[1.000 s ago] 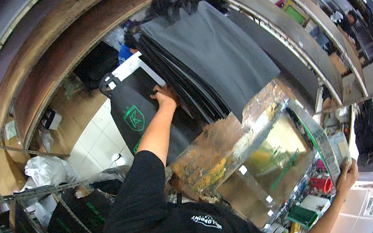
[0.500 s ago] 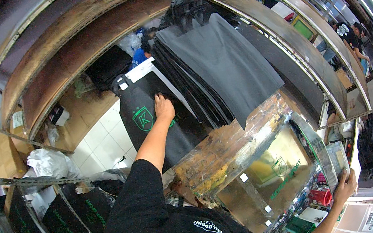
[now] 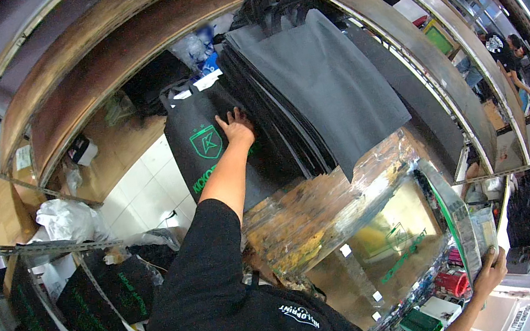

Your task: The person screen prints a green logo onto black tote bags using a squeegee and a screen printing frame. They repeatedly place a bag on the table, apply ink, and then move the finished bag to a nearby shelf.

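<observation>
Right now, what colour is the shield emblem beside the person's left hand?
The shield emblem is green, on a black bag; see the head view.

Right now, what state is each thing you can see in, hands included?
Left hand: fingers spread, on the printed black bag
Printed black bag: spread out, green emblem showing
Stack of black bags: piled, layers uneven, top face unprinted
Right hand: fingers curled by the printing screen, grip unclear
Printing screen: paint-smeared, green design showing
White plastic bag: crumpled
Tube lights: lit
</observation>
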A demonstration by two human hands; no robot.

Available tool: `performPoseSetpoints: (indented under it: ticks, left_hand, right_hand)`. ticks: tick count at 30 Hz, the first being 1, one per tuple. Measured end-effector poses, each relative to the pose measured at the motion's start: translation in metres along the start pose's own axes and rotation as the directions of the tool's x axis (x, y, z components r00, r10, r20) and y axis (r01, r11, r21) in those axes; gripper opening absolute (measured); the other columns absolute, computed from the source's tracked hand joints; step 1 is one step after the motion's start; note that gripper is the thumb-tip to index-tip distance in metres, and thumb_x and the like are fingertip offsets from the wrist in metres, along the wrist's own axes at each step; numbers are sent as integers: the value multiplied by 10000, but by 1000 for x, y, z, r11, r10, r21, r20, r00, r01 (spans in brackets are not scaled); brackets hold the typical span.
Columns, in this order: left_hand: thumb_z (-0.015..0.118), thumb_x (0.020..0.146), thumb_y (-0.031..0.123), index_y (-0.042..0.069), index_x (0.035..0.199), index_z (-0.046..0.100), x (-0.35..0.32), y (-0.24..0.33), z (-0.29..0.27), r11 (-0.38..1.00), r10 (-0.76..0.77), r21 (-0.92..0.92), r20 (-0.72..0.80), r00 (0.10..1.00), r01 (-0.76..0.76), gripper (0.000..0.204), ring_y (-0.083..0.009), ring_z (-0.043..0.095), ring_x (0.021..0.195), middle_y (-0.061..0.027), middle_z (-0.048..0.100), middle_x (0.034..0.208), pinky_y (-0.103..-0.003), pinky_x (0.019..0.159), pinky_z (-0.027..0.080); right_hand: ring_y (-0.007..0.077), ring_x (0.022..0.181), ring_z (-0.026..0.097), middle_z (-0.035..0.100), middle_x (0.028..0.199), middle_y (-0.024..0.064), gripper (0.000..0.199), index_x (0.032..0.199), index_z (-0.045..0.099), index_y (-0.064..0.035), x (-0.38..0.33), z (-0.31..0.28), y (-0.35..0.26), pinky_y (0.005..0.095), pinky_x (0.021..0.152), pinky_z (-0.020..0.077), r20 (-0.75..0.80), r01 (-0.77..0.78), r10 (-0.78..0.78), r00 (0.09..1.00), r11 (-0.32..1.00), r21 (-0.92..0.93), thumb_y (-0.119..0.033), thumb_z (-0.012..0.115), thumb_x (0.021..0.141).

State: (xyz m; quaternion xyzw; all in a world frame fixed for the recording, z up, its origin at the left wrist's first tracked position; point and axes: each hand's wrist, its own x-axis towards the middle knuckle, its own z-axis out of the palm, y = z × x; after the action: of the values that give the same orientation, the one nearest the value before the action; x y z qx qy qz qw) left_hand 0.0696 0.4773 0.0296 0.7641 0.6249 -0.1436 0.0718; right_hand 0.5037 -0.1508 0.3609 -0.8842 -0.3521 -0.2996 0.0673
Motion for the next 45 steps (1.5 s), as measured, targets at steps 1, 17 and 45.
performPoseSetpoints:
  ticks: [1, 17, 45]
  left_hand:
    - [312, 1059, 271, 179, 1622, 331, 5, -2, 5, 1000, -8, 26, -1, 1000, 8, 571, -298, 193, 1581, -67, 206, 1723, -713, 1206, -46]
    - [508, 940, 601, 163, 1607, 368, -15, -25, 0, 990, 142, 7, -83, 986, -142, 810, -378, 107, 1588, -114, 236, 1706, -761, 1168, -87]
    - [509, 741, 932, 221, 1664, 185, -24, -3, -18, 972, 142, 175, 93, 986, -156, 1210, -411, -98, 1584, -142, -8, 1738, -841, 1085, -102]
  right_hand:
    - [432, 954, 610, 689, 1062, 235, 495, 1243, 640, -33, 1, -1, -3, 486, 859, 429, 31, -13, 13, 999, 1000, 22, -469, 496, 1058]
    - [442, 985, 624, 690, 1089, 242, 529, 1208, 652, -48, 6, -12, -24, 487, 863, 440, 93, -36, 31, 995, 998, 50, -521, 466, 1060]
    - [466, 894, 613, 676, 995, 255, 472, 1153, 644, -49, 1, -3, -12, 516, 776, 428, 3, 22, -22, 1000, 999, 33, -483, 480, 1062]
